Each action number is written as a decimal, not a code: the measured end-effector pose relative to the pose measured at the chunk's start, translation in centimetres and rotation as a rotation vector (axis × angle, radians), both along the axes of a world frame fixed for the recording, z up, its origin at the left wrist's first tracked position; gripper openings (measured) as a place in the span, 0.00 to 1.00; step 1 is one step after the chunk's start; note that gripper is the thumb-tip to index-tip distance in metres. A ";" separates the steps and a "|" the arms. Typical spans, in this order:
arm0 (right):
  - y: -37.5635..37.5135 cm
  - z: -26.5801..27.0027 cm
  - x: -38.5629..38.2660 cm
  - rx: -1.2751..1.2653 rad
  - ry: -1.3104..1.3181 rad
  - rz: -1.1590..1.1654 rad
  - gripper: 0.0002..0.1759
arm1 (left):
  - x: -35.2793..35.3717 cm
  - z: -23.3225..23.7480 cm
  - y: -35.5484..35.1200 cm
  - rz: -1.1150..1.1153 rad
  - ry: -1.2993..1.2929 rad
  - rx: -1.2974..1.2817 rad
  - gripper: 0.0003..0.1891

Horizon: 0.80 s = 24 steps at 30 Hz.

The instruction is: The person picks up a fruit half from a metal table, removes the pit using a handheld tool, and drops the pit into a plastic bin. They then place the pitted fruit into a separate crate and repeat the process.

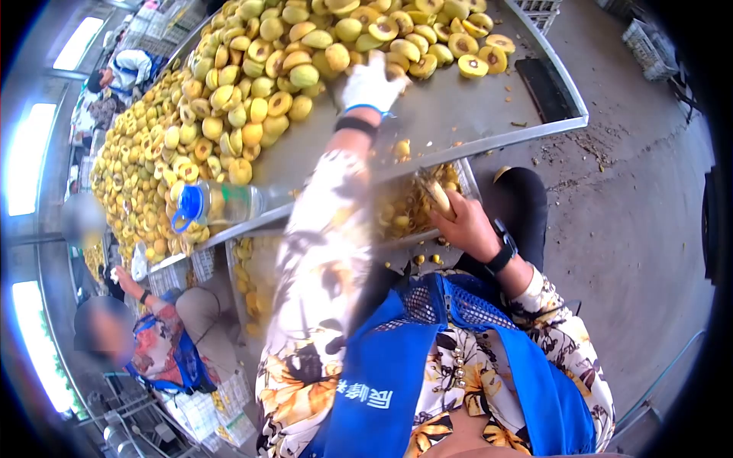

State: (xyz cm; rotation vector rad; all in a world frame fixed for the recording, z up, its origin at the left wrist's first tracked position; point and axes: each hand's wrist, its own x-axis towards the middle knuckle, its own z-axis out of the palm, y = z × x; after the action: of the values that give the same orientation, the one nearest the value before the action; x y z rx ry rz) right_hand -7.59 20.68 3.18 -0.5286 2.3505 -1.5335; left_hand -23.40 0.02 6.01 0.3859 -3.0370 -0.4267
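Note:
My left hand (372, 85), in a white glove, reaches over the metal table (321, 145) to the near edge of a pile of halved yellow peaches (263, 76). Its fingers are apart and touch the fruit; whether a piece is between them is partly hidden. Lower down, my right hand (467, 227) is bare and closed around a wooden-handled tool (438, 197). The tool's far end is blurred. Beneath that hand is a crate (467, 179) holding yellow fruit pieces, below the table's edge.
A clear bottle with a blue lid (189, 206) lies on the table by the fruit. A dark flat block (544, 90) rests at the table's right end. Another person (172, 347) sits at the left, and one more (130, 69) works farther back. Debris lies on the floor (611, 198).

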 end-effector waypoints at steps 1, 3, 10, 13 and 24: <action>0.4 0.4 0.1 0.000 0.014 -0.023 0.12 | -2.0 -1.3 0.9 -0.040 -0.110 0.016 0.31; 1.6 0.9 0.2 0.008 0.040 -0.062 0.12 | -4.1 -4.1 2.4 0.059 -0.036 0.001 0.25; 1.3 -0.1 -3.7 -0.209 -0.104 -0.310 0.14 | 1.7 -0.8 1.5 -0.080 0.154 0.615 0.20; -0.7 0.4 -6.0 -0.364 -0.395 -0.231 0.22 | 9.0 1.6 2.5 -0.251 0.367 0.549 0.25; -4.9 0.3 -1.3 -0.498 -0.487 0.193 0.13 | 23.6 0.4 2.8 0.197 0.581 0.992 0.20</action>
State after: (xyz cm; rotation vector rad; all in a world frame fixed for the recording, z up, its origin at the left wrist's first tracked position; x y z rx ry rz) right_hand -8.86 15.80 3.46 -0.4085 1.5178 -1.8960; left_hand 0.24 2.80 6.38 0.4624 -2.0115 -1.6569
